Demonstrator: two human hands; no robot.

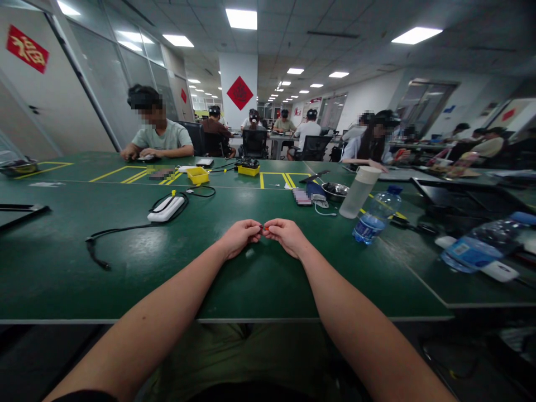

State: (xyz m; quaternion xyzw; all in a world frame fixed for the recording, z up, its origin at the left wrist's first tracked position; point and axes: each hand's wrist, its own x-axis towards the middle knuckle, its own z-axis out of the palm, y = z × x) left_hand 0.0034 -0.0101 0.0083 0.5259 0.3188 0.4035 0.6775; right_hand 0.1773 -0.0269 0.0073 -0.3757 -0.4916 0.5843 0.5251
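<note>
My left hand (242, 238) is closed in a pinch just above the green table (259, 290), with a tiny dark red piece (261, 226) at its fingertips. Facing it, my right hand (286, 237) pinches a small orange-red piece (267, 228). The fingertips of both hands almost meet, and the two pieces lie very close together between them. Whether the pieces touch is too small to tell. The other fingers of each hand are curled in.
A white power bank (166, 209) with black cables lies to the left. Beyond are yellow trays (197, 176) and a metal bowl (335, 191). A frosted bottle (359, 192) and water bottles (376, 216) stand or lie right. A person (161, 131) sits across the table.
</note>
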